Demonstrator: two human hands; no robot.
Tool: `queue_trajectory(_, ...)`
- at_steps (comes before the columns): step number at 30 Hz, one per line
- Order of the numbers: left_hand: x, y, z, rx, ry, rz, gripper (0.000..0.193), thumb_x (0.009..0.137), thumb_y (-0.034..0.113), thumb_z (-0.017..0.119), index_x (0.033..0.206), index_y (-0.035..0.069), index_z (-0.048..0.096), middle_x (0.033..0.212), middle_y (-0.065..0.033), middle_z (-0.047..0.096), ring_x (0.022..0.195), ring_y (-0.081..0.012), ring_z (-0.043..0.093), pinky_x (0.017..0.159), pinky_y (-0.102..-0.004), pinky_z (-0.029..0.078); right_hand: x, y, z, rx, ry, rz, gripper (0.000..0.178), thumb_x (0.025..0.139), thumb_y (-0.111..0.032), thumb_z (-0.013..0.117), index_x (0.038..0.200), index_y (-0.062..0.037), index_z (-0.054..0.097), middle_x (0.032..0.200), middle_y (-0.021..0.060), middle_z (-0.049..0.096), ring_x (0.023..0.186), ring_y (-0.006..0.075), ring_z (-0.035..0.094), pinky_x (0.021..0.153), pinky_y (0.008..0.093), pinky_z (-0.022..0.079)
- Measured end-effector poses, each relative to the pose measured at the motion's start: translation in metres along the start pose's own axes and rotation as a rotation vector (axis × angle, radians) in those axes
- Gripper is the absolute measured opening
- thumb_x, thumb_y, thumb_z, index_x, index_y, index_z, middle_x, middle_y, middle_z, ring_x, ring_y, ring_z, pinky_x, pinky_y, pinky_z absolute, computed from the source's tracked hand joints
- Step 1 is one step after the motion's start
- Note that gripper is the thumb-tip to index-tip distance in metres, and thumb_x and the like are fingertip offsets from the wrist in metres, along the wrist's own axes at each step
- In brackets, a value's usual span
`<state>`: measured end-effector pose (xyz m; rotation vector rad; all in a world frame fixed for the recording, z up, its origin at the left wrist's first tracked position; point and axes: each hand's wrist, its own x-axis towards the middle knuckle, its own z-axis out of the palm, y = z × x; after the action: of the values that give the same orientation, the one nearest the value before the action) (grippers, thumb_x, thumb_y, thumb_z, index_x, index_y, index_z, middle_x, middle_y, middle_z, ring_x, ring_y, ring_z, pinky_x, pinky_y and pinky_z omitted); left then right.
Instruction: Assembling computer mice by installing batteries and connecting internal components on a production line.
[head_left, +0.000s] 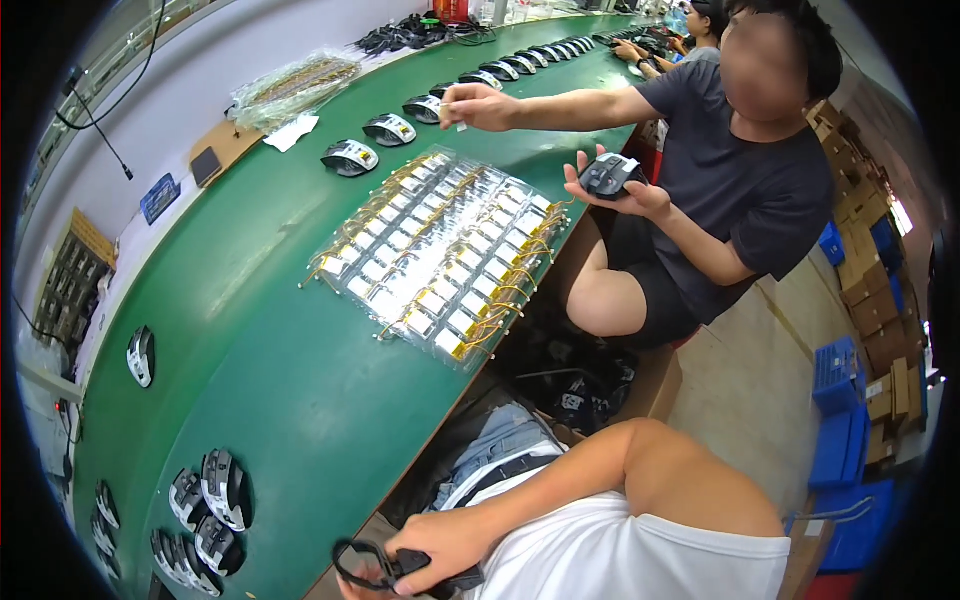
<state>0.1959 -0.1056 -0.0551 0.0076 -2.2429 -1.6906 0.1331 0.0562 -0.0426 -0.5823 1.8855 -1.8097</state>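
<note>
My right hand [440, 548] is at the lower edge, in front of my white shirt. It is shut on a small black device with a looped black cable [358, 566]. Only a sliver of my left hand [350, 592] shows under the loop, and its grip is hidden. Nearest on the green belt [270, 350] is a cluster of black-and-silver computer mice [212, 500]. Further along lies a clear plastic tray [440, 250] of small silver parts with yellow wires.
A co-worker in a dark shirt sits at right, one hand holding a black mouse [610, 175], the other hand [475, 105] over the belt. A row of mice [350, 157] runs along the belt's far side. Blue crates [835, 375] and cardboard boxes stand at right.
</note>
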Motion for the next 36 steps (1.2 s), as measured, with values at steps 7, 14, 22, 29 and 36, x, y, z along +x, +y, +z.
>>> queue_trajectory(7,-0.023,-0.038,-0.019,-0.043,-0.431,-0.291,0.045,0.096,0.027,0.050,0.127,-0.006,0.050,0.122,-0.0208,0.056,0.107,-0.0316,0.057,0.095,-0.0426,0.044,0.015,-0.033,-0.021,0.255,0.348,-0.094,0.033,0.089,-0.030,0.066,0.097,0.0001,0.056,0.073,0.0053,0.062,0.063,0.0115,0.058,0.059,0.0266,0.047)
queue_trajectory(14,-0.009,-0.030,0.005,0.038,-0.581,-0.241,0.046,0.095,0.027,0.051,0.129,-0.005,0.049,0.126,-0.0210,0.055,0.111,-0.0331,0.054,0.098,-0.0437,0.041,0.036,-0.029,0.001,0.272,0.331,-0.292,0.039,0.090,-0.036,0.064,0.090,0.0021,0.053,0.071,0.0099,0.061,0.063,0.0164,0.058,0.058,0.0300,0.047)
queue_trajectory(22,0.003,-0.031,0.025,0.156,-0.693,-0.212,0.048,0.094,0.026,0.052,0.130,-0.004,0.048,0.130,-0.0211,0.053,0.116,-0.0348,0.052,0.102,-0.0449,0.037,0.040,-0.024,-0.002,0.298,0.177,-0.167,0.043,0.090,-0.040,0.062,0.086,0.0011,0.053,0.070,0.0094,0.063,0.064,0.0193,0.062,0.058,0.0342,0.048)
queue_trajectory(29,0.014,-0.036,0.048,0.254,-0.813,-0.208,0.049,0.093,0.026,0.053,0.132,-0.004,0.047,0.133,-0.0213,0.052,0.121,-0.0363,0.050,0.105,-0.0459,0.034,0.063,-0.034,-0.022,-0.190,0.187,-0.403,0.046,0.078,-0.041,0.069,0.080,0.0024,0.054,0.066,0.0200,0.060,0.064,0.0410,0.060,0.057,0.0451,0.047)
queue_trajectory(36,0.031,-0.014,0.096,-0.326,-0.746,-0.442,0.029,0.092,0.014,0.055,0.118,0.002,0.048,0.070,0.0001,0.049,0.055,-0.0049,0.042,0.046,-0.0202,0.029,0.128,-0.095,0.033,-0.291,0.005,-0.447,0.048,0.082,-0.045,0.071,0.086,0.0025,0.064,0.080,0.0242,0.062,0.080,0.0368,0.061,0.068,0.0411,0.047)
